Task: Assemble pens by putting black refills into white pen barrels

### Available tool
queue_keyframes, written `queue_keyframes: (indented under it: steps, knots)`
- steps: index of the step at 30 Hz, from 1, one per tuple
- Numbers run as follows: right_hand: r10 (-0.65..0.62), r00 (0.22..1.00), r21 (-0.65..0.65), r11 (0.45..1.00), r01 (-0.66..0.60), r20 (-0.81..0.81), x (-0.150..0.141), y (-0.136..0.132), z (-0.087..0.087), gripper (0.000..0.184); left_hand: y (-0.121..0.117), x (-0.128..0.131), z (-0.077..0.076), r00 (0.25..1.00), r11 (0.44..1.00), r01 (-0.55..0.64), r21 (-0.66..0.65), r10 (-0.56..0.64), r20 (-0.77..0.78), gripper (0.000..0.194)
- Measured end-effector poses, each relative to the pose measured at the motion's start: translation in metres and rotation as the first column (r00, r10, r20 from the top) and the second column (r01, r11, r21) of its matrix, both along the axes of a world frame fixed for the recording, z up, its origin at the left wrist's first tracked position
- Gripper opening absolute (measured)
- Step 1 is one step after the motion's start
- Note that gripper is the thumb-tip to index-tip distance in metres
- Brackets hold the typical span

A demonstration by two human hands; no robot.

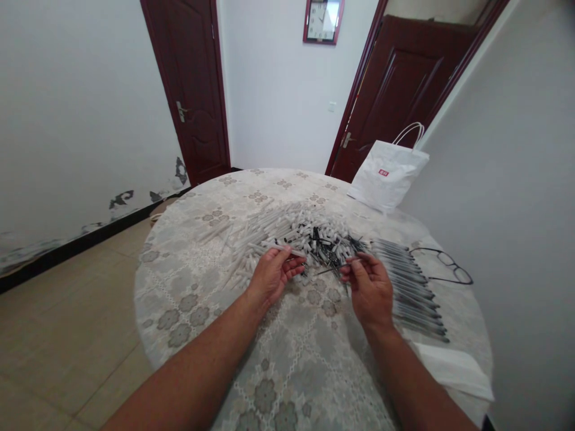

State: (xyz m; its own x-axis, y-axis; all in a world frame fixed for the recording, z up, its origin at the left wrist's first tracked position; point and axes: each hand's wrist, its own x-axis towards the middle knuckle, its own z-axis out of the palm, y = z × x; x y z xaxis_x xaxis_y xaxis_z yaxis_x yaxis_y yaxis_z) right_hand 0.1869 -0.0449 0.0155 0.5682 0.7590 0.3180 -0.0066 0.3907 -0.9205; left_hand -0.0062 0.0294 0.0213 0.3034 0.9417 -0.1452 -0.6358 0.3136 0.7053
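Note:
My left hand (275,276) is closed around a slim white pen barrel (291,251), held just above the near edge of the pile. Between the fingers of my right hand (372,291) is a thin dark pen refill (331,270), its tip pointing left toward the other hand. Beyond both hands spreads a heap of loose white pen barrels (265,230), with small white pieces mixed in. Black pen parts (324,244) lie at the heap's near right side. Right of my right hand, several pens (411,287) with dark ends lie side by side in a row.
A round table with a flowered cloth (265,395) carries everything. Eyeglasses (449,266) lie beyond the pen row. At the back right stands a white paper bag (387,173) with handles. A flat white sheet or bag (453,368) rests near my right forearm, close to the wall.

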Motion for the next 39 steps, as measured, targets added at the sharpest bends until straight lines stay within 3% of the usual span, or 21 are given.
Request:
queue_keyframes:
  steps: [4, 15, 20, 24, 28, 31, 35, 39]
  knots:
    - [0.023, 0.992, 0.001, 1.000, -0.023, -0.123, 0.004, 0.006, -0.003, 0.033, -0.002, 0.002, 0.000, 1.000, 1.000, 0.028, -0.008, -0.028, 0.001, 0.018]
    - [0.005, 0.991, 0.029, 1.000, -0.001, -0.130, 0.005, 0.006, -0.001, 0.030, -0.005, 0.003, -0.002, 0.995, 0.996, 0.093, -0.012, -0.093, 0.047, 0.018]
    - [-0.022, 0.998, 0.012, 1.000, 0.023, -0.063, 0.003, 0.005, -0.002, 0.029, -0.006, 0.004, -0.002, 0.995, 0.996, 0.094, -0.001, -0.094, 0.028, 0.017]
    - [-0.036, 0.992, -0.038, 0.998, 0.040, 0.118, -0.006, -0.004, 0.001, 0.025, -0.007, 0.005, -0.005, 0.993, 0.993, 0.117, 0.007, -0.117, 0.026, 0.020]
    - [0.065, 0.946, -0.113, 0.993, -0.030, 0.319, -0.014, -0.014, -0.002, 0.025, -0.008, 0.005, -0.004, 0.988, 0.989, 0.150, 0.009, -0.151, 0.030, 0.020]
    - [0.174, 0.908, -0.152, 0.981, -0.124, 0.382, -0.017, -0.016, -0.006, 0.024, -0.010, 0.003, -0.003, 0.976, 0.976, 0.218, 0.007, -0.218, 0.009, 0.019]
    - [0.356, 0.877, -0.240, 0.927, -0.288, 0.323, -0.015, -0.015, -0.007, 0.019, -0.014, 0.000, -0.001, 0.923, 0.923, 0.384, 0.035, -0.383, -0.045, 0.019]
    - [0.492, 0.847, -0.294, 0.855, -0.427, 0.201, -0.011, -0.011, -0.012, 0.021, -0.017, -0.001, 0.002, 0.888, 0.888, 0.459, 0.027, -0.457, -0.052, 0.019]
